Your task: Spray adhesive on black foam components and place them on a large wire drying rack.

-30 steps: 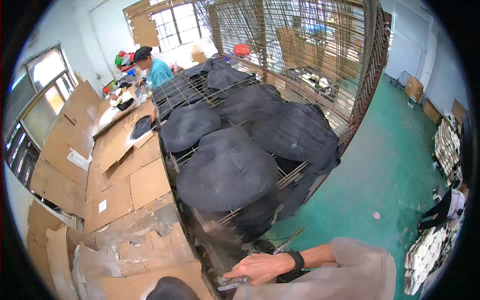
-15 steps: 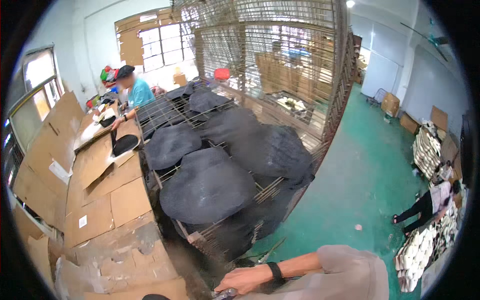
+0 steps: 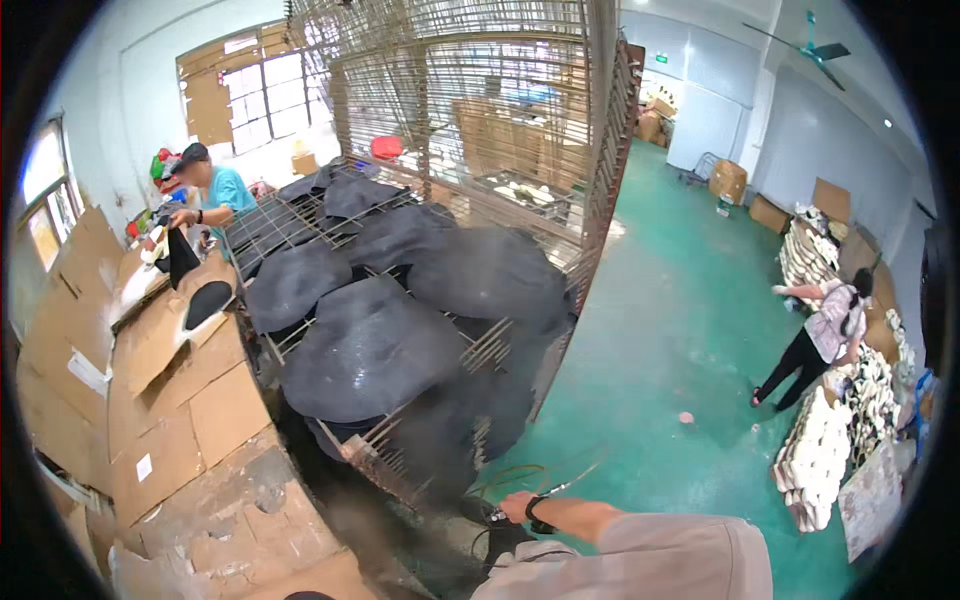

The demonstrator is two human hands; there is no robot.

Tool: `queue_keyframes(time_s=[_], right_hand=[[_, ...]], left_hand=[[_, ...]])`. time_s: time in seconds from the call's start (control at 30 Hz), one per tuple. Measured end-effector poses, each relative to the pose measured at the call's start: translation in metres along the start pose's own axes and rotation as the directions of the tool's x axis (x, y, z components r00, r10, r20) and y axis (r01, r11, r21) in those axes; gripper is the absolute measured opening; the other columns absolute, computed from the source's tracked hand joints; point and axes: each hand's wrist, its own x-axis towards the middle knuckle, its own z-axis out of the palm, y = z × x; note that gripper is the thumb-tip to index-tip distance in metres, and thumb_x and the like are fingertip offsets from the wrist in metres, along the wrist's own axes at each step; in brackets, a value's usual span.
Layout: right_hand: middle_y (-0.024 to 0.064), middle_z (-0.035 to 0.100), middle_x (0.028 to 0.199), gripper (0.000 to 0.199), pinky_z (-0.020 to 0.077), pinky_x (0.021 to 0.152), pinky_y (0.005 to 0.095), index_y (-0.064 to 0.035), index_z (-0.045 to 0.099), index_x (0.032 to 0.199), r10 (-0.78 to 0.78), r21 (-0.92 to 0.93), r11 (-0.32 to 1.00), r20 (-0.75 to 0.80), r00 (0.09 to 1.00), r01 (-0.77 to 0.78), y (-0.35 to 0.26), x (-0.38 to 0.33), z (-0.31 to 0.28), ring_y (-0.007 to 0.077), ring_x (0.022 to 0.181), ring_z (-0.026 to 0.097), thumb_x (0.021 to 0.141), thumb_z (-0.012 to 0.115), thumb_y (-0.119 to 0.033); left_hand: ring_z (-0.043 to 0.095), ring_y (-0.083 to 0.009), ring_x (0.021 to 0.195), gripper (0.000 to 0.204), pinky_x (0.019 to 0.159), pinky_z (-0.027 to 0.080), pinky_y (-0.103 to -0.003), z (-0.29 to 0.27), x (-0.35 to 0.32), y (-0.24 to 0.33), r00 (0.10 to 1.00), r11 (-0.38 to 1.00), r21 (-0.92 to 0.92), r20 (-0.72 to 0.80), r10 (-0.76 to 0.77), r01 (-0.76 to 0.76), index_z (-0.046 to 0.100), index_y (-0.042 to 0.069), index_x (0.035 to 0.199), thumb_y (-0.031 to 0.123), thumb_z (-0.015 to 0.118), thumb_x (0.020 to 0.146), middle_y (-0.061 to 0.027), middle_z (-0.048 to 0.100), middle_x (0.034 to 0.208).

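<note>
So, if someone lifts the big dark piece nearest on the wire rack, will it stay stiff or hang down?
The dark piece probably flops: its edge already droops over the wire rack. It looks thin and likely light. Its matte surface seems unlikely to slip.

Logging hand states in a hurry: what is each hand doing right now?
Left hand: not in view.
Right hand: low beside the rack, near a thin rod; its grip cannot be told.

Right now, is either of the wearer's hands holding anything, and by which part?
Cannot be told. Only the right hand shows, low beside the wire rack of dark pieces, and its grip is hidden. The left is out of view.
</note>
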Motion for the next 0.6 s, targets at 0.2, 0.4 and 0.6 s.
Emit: queue_keyframes(time_s=[0.2,0.4,0.6], right_hand=[[0.022,0.073,0.105,0.043,0.0567,0.083,0.0536,-0.0201,0.07,0.124,0.123,0.217,0.971,-0.098,0.988,-0.099,0.044,-0.03,0.075,0.0405,0.099,0.071,0.083,0.059,-0.015],[0.0211,0.074,0.104,0.036,0.0576,0.084,0.0527,-0.0132,0.072,0.115,0.238,0.371,0.906,-0.046,0.97,-0.205,0.062,-0.033,0.103,0.04,0.099,0.072,0.081,0.064,-0.023],[0.0275,0.072,0.099,0.036,0.0568,0.083,0.0546,-0.0038,0.073,0.111,0.199,0.363,0.916,-0.035,0.979,-0.173,0.072,-0.01,0.078,0.0443,0.094,0.07,0.081,0.062,-0.021]], left_hand=[[0.07,-0.0303,0.107,0.042,0.087,0.057,-0.043,0.014,-0.029,-0.012,0.998,0.998,0.048,-0.061,-0.029,0.032,0.076,0.007,0.1,0.046,0.079,0.083,-0.017,0.072,0.119],[0.07,-0.0293,0.087,0.034,0.076,0.058,-0.045,-0.009,0.005,-0.01,0.923,0.955,-0.108,0.307,-0.231,0.275,0.072,0.008,0.093,0.039,0.081,0.081,-0.0119,0.072,0.098],[0.072,-0.0267,0.09,0.035,0.082,0.059,-0.045,-0.018,0.067,0.007,0.966,0.955,-0.244,0.233,-0.11,0.168,0.073,0.002,0.104,0.032,0.076,0.087,-0.0123,0.074,0.104]])
